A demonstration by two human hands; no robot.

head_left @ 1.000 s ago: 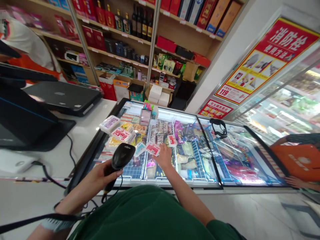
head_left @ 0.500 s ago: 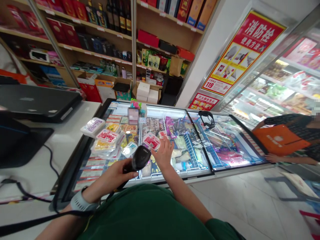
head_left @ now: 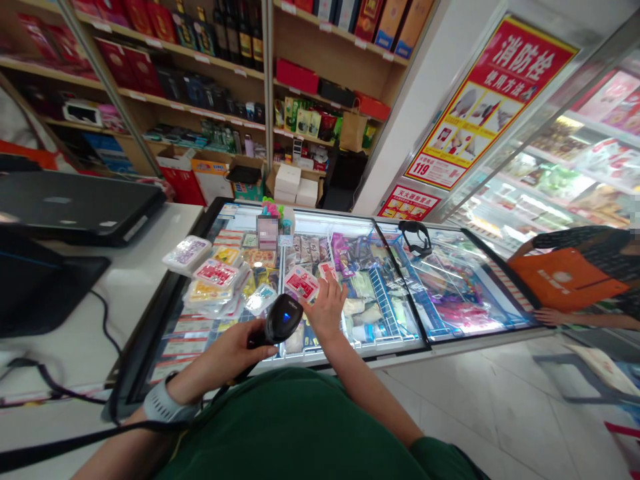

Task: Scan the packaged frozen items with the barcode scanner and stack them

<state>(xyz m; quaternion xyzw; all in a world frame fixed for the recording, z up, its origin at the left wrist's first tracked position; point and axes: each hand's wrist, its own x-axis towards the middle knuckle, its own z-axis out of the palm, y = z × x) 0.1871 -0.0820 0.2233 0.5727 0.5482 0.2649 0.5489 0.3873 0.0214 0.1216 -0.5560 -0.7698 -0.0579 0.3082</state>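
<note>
In my left hand [head_left: 235, 357] is a black handheld barcode scanner [head_left: 284, 319], its head tilted over the glass with a small blue light on top. My right hand [head_left: 327, 308] has its thumb and fingers at the near right edge of a clear pack with a red label [head_left: 301, 283]. A second, smaller red-and-white label [head_left: 327, 271] shows just beyond its fingertips. Left of these lies a pack with a teal-and-white label [head_left: 261, 299]. Further left is a pile of flat packs [head_left: 216, 273] with red and yellow labels, and a purple-labelled pack [head_left: 187, 255].
The packs lie on a glass-topped chest freezer [head_left: 425, 327] full of bagged goods. A black strap-like item [head_left: 416, 239] rests on its far side. Left is a white counter [head_left: 65, 360] with a cable. At right stands a person with an orange bag [head_left: 567, 279].
A blue light now shows on the scanner, where none showed before. Both hands and the packs stay nearly in place; the view shifts slightly.
</note>
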